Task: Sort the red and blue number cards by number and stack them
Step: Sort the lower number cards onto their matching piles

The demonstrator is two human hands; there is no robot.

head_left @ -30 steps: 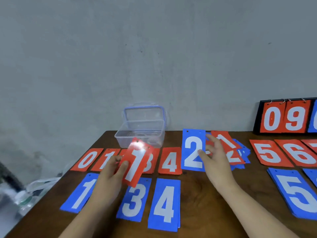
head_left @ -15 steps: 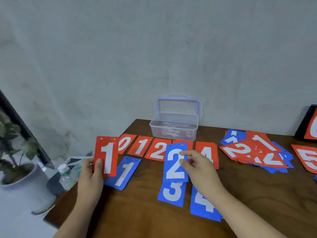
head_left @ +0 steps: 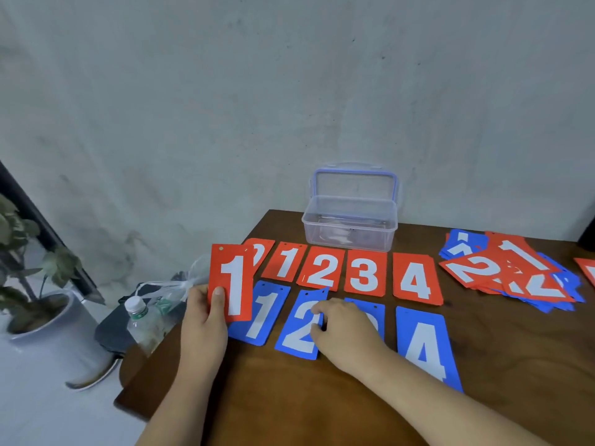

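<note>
My left hand (head_left: 206, 313) grips a red 1 card (head_left: 231, 281) upright above the table's left end, thumb on its face. A back row of red cards lies flat: a half-hidden 0 (head_left: 262, 251), 1 (head_left: 286, 261), 2 (head_left: 321, 268), 3 (head_left: 365, 274), 4 (head_left: 417, 280). In the front row lie a blue 1 (head_left: 261, 317), a blue 2 (head_left: 301, 326) and a blue 4 (head_left: 425, 346). My right hand (head_left: 346, 329) pinches the right edge of the blue 2, which lies on the table. It covers most of a blue card (head_left: 370, 307) behind it.
A clear plastic box (head_left: 349, 223) with its lid up stands behind the red row. A mixed pile of red and blue cards (head_left: 512, 272) lies at the right. Off the wooden table's (head_left: 289, 397) left edge are a water bottle (head_left: 141, 320), a plastic bag and a potted plant (head_left: 38, 284).
My right hand has brought the blue 2 down from over the red row into the front row, between the blue 1 and 3. My left hand still holds the red 1 upright.
</note>
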